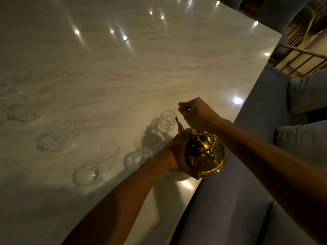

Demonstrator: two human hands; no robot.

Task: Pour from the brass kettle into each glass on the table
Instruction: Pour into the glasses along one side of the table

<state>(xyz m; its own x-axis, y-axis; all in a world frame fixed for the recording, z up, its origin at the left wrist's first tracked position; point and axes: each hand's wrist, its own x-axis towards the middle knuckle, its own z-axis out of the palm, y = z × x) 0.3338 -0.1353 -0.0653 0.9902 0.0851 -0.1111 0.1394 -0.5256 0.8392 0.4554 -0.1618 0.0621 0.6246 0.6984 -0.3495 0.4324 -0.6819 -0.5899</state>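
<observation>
Both arms extended, hands [178,152] [198,114] curled closed.

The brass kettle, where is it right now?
In the head view, the brass kettle is tipped at the table's right edge, left hand supporting it, spout over the nearest glass.

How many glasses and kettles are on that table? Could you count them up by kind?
Glasses: 5, counting the one at the spout, three more nearby, and a blurred one far left.
Kettles: 1, the brass kettle, held over the table.
Total: 6. The far left is dim, so another glass may hide there.
</observation>
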